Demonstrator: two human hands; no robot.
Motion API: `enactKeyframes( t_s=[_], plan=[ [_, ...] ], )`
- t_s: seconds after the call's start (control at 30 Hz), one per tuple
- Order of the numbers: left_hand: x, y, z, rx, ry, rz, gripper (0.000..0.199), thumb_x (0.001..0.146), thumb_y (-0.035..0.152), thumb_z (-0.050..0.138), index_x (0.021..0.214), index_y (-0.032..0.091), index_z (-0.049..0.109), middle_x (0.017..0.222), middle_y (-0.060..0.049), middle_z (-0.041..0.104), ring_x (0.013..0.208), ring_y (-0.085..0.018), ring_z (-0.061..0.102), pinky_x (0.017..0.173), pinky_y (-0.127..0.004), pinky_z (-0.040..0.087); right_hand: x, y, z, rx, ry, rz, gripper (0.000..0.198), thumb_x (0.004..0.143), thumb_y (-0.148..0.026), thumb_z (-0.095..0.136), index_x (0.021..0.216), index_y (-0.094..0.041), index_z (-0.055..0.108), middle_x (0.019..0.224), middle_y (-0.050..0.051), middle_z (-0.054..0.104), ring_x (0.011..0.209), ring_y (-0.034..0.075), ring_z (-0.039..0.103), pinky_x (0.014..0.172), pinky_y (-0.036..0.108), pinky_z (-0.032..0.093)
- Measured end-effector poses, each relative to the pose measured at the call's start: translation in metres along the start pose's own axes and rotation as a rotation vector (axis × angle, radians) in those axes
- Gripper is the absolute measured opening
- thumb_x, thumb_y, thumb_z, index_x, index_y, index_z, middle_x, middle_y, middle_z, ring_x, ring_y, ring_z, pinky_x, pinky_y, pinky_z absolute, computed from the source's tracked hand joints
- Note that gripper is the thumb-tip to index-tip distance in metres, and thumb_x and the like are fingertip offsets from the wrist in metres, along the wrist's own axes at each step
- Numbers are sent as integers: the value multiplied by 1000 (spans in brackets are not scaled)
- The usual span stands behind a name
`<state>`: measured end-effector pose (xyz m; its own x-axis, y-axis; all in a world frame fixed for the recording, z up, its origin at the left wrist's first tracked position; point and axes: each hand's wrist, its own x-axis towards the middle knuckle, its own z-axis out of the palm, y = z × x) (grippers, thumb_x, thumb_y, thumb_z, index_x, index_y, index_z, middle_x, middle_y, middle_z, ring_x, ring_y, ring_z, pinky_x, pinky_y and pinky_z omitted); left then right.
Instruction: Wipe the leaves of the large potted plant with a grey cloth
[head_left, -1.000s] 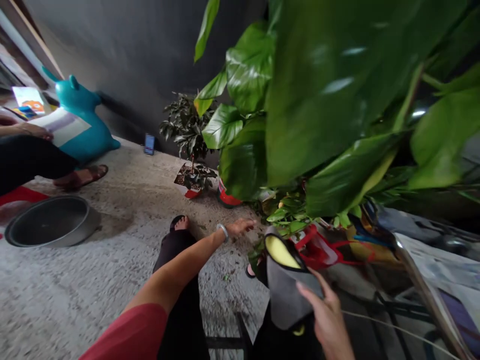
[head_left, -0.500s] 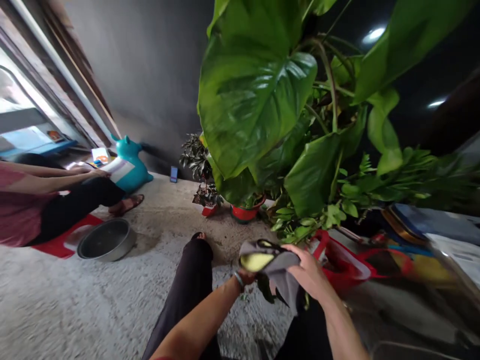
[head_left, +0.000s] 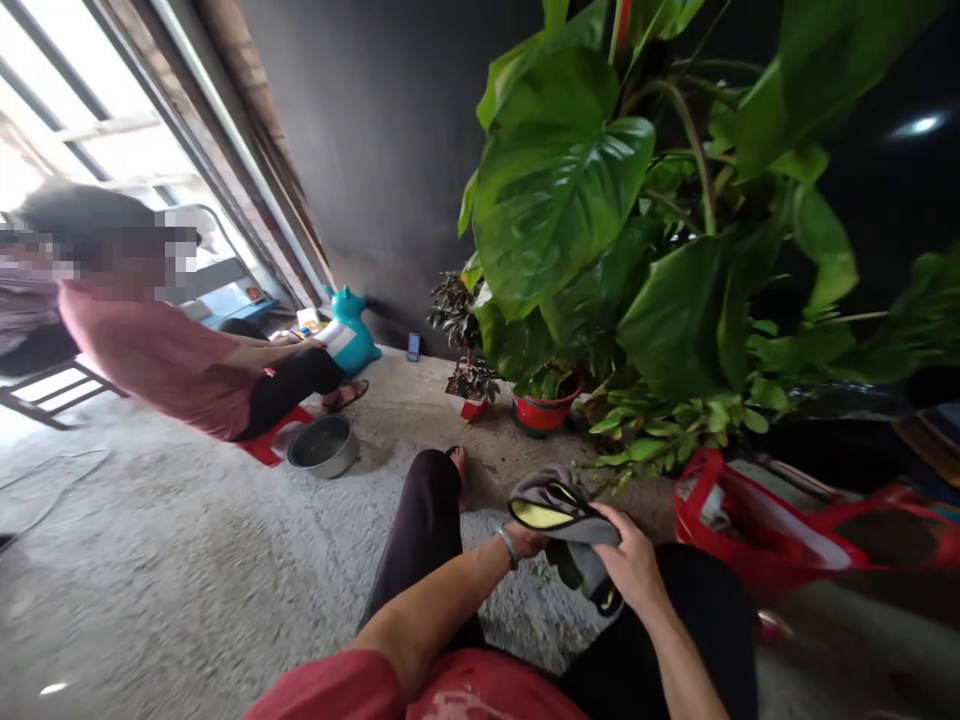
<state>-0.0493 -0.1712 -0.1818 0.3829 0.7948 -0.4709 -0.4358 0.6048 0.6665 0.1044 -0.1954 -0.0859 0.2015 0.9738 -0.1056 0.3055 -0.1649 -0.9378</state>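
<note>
A bundle of grey fabric (head_left: pixel 577 525) with black edging and a yellow-green lining is held between my hands above my lap. My left hand (head_left: pixel 526 540), with a bracelet at its wrist, supports it from below on the left; most of those fingers are hidden behind the fabric. On the right side, my right hand (head_left: pixel 628 550) grips it, thumb and fingers pressed on the grey cloth. Part of the bundle hangs down between the hands toward my right thigh. Its exact kind cannot be made out.
To my right stands an open red bag (head_left: pixel 697 515). Ahead are a large leafy plant (head_left: pixel 562 190) and a red pot (head_left: pixel 544 412). On the left a person (head_left: pixel 165 360) sits beside a metal basin (head_left: pixel 326 450) and a teal animal toy (head_left: pixel 349 335). A phone (head_left: pixel 413 347) leans against the wall.
My view has turned left, showing more of the seated person and shifting the plants and red bag to the right. Both hands keep hold of the grey fabric, which sits slightly differently.
</note>
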Motion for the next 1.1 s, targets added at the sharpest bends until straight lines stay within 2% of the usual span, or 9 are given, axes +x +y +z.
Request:
enactKeyframes(
  t_s=[0.07, 0.13, 0.27, 0.43, 0.57, 0.67, 0.87, 1.1],
  plan=[
    [-7, -3, 2, 18, 61, 19, 37, 54, 26, 93, 82, 15, 71, 83, -10, 75, 86, -25, 71, 82, -38, 55, -23, 19, -1, 119, 3, 45, 37, 45, -27, 76, 82, -32, 78, 89, 5, 76, 91, 33, 69, 88, 49, 54],
    [-12, -3, 7, 53, 141, -7, 36, 60, 26, 90, 87, 13, 71, 77, -8, 73, 78, -23, 70, 78, -38, 56, -33, 33, -12, 253, 49, 132, 42, 42, -34, 81, 83, -29, 76, 82, 5, 75, 82, 32, 69, 80, 49, 56],
    [-22, 7, 17, 118, 216, -122, 34, 65, 14, 83, 95, 14, 66, 66, 1, 65, 56, -13, 61, 64, -29, 52, -32, 44, -28, 474, 139, 246, 53, 36, -38, 85, 85, -24, 72, 76, 0, 72, 74, 26, 67, 75, 41, 56],
    [-38, 21, 27, 159, 263, -128, 35, 74, 8, 72, 107, 16, 63, 69, 4, 61, 52, -9, 54, 64, -27, 50, -30, 46, -27, 619, 147, 291, 52, 34, -34, 88, 82, -20, 72, 75, -2, 71, 72, 22, 66, 74, 37, 55],
    [-45, 26, 36, 191, 248, -113, 37, 78, 11, 68, 115, 17, 62, 72, 4, 61, 57, -12, 56, 73, -38, 55, -31, 47, -28, 714, 172, 326, 50, 36, -34, 87, 81, -21, 71, 77, -2, 71, 73, 22, 66, 80, 43, 56],
    [-47, 28, 40, 198, 205, -100, 34, 79, 14, 69, 113, 18, 64, 74, 3, 63, 62, -13, 59, 80, -44, 56, -31, 48, -32, 764, 187, 345, 48, 40, -34, 86, 83, -22, 70, 80, -1, 72, 79, 26, 68, 85, 50, 56],
    [-52, 27, 43, 207, 144, -62, 37, 76, 22, 78, 110, 17, 66, 81, -1, 67, 68, -16, 63, 79, -45, 56, -38, 47, -36, 841, 215, 354, 48, 43, -32, 84, 88, -22, 70, 84, 1, 72, 97, 31, 69, 92, 52, 56],
    [-57, 27, 43, 233, 143, -41, 30, 82, 15, 69, 111, 18, 69, 76, 0, 65, 66, -16, 62, 76, -44, 57, -35, 46, -31, 875, 212, 377, 49, 42, -30, 85, 87, -22, 70, 81, 0, 72, 95, 31, 70, 91, 51, 57]
  ],
)
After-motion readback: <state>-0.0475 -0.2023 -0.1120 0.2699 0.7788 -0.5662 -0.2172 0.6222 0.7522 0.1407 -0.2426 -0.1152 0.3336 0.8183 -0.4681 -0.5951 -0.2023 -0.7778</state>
